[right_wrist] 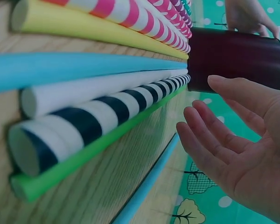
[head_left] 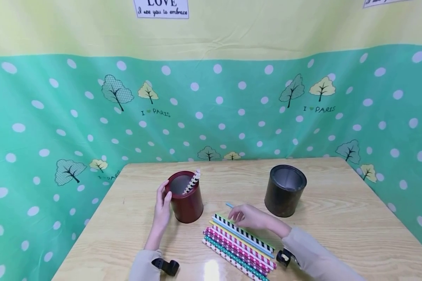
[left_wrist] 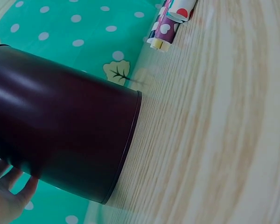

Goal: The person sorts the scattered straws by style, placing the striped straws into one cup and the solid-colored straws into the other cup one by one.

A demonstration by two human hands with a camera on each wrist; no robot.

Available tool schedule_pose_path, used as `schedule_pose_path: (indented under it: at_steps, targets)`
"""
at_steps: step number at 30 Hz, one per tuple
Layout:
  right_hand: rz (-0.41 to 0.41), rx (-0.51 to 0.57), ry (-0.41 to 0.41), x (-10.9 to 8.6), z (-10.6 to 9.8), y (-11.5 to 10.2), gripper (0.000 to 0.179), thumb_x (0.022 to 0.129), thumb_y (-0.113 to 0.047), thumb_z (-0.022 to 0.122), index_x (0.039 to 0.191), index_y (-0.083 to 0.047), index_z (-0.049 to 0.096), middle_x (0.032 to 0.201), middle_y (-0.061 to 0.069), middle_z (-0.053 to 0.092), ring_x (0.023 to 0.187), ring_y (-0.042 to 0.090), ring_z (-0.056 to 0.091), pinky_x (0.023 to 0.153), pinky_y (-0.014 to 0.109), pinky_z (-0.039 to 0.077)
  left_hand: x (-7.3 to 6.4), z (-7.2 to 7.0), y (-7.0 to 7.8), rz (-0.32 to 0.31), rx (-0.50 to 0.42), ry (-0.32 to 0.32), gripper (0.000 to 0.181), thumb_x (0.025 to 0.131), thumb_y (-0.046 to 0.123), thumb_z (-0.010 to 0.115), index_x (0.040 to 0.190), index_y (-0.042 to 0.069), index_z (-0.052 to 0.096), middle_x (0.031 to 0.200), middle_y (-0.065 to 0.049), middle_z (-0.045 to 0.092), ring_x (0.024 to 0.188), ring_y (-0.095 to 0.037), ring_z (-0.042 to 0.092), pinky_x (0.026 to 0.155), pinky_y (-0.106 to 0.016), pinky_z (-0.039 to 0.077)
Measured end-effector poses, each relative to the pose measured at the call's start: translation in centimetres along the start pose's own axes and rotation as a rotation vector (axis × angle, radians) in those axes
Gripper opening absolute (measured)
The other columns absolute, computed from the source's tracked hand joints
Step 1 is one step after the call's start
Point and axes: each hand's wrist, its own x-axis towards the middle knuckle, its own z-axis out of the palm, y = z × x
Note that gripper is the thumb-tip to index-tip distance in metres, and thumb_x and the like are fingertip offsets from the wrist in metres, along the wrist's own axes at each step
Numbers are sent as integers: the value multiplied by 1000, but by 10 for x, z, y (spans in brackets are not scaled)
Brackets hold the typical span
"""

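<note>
A dark red can [head_left: 187, 207] stands upright at the left of the table, with black-and-white striped straws [head_left: 192, 182] leaning inside. My left hand [head_left: 163, 205] holds its near-left side at the rim; fingertips also show against its wall in the left wrist view. Over the far end of a row of patterned paper straws [head_left: 244, 248] hovers my right hand [head_left: 249, 216]. Its fingers are loosely bent with nothing between them in the right wrist view. A single blue straw [right_wrist: 147, 175] lies apart from the row, just beyond the green straw [right_wrist: 91, 147] and below that hand.
A black can [head_left: 285, 193], open at the top, stands at the right of the wooden table [head_left: 119, 230]. Behind the table hangs a green dotted cloth [head_left: 218, 117]. Each wrist wears a small black camera, the right one [head_left: 284, 257] close to the straws' near ends.
</note>
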Motion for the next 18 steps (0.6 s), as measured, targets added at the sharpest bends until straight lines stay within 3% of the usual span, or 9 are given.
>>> schedule_pose_path:
  at_steps: [6, 18]
  targets:
    - [-7, -8, 1, 0, 1, 4, 20, 78, -2, 63, 98, -4, 62, 90, 5, 62, 80, 17, 58, 68, 25, 47, 1, 3, 6, 4, -6, -3, 39, 91, 0, 35, 129, -7, 30, 125, -32, 38, 112, -38, 35, 88, -8, 29]
    - [-84, -33, -1, 2, 7, 13, 22, 74, 1, 66, 95, -3, 64, 81, 4, 60, 69, 6, 53, 61, 20, 44, 0, 1, 1, 21, -13, 0, 39, 91, 0, 35, 129, -7, 30, 124, -32, 40, 110, -35, 37, 87, -9, 29]
